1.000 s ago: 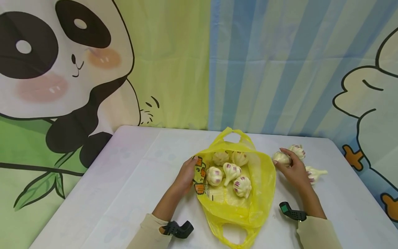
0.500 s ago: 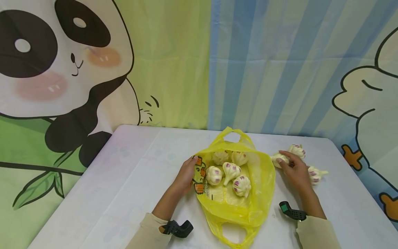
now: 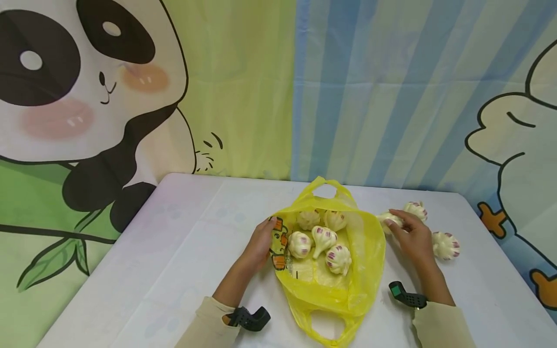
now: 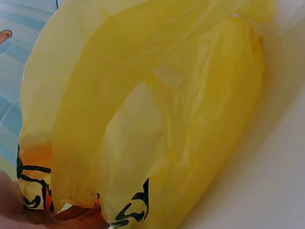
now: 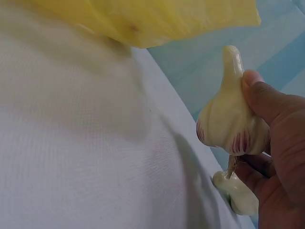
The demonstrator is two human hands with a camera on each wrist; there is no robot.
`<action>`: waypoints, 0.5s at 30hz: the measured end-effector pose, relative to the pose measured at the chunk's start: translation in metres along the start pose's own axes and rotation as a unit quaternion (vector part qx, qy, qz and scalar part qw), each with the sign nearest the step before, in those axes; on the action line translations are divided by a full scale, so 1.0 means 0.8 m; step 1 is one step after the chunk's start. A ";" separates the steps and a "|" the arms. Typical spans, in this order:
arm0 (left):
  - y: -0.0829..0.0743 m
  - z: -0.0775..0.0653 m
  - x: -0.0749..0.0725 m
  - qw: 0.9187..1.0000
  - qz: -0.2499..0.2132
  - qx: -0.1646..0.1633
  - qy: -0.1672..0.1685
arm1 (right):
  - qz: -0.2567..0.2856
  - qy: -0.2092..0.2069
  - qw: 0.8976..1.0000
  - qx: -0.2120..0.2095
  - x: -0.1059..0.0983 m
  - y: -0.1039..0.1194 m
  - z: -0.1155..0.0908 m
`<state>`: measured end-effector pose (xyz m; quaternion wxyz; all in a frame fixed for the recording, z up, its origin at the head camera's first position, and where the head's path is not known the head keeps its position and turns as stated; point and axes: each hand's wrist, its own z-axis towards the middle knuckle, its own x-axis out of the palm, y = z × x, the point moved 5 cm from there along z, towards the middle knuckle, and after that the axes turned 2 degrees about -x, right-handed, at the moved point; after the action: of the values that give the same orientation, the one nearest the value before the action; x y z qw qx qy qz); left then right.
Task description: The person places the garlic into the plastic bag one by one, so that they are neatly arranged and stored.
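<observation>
A yellow plastic bag (image 3: 369,263) lies wide open on the table, with several garlic bulbs (image 3: 324,238) inside. My left hand (image 3: 258,245) grips the bag's left rim, thumb over the edge; in the left wrist view the fingers are partly hidden behind the yellow film (image 4: 138,129). To the right of the bag, my right hand (image 3: 415,241) pinches a garlic bulb (image 5: 231,121) between thumb and fingers. The right wrist view shows this bulb raised off the table, stem up.
Two more garlic bulbs lie on the table: one behind the right hand, the far garlic bulb (image 3: 416,210), and one right of the wrist, the near garlic bulb (image 3: 446,245). Printed curtains (image 3: 243,87) hang behind the white table (image 3: 191,227).
The bulb in my right hand has tipped and shifted slightly left, its stem now toward the bag. The near loose bulb has rolled, so its stem no longer points right. My left hand stays put.
</observation>
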<state>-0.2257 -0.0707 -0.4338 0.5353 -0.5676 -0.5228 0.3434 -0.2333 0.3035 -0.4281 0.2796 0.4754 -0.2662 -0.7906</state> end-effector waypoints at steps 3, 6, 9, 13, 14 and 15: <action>-0.002 -0.001 0.000 1.000 0.000 0.004 0.001 | 0.017 -0.018 1.000 -0.013 -0.002 0.006 0.001; -0.003 -0.002 -0.001 1.000 0.000 0.007 -0.001 | 0.034 -0.022 0.999 -0.016 -0.002 0.009 0.002; -0.002 -0.002 -0.002 1.000 0.001 0.006 -0.004 | 0.041 -0.023 0.999 -0.009 -0.002 0.012 0.002; 0.000 0.000 -0.001 1.000 0.000 0.005 0.001 | 0.056 -0.028 0.998 -0.002 -0.009 0.022 0.002; 0.000 -0.001 -0.001 1.000 -0.001 0.005 0.001 | 0.066 -0.031 0.997 -0.003 -0.012 0.025 0.003; 0.000 0.000 -0.001 1.000 -0.001 0.006 0.001 | 0.071 -0.034 0.997 -0.006 -0.014 0.028 0.004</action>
<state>-0.2255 -0.0717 -0.4339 0.5394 -0.5642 -0.5206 0.3460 -0.2277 0.2963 -0.4046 0.3283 0.4264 -0.3042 -0.7860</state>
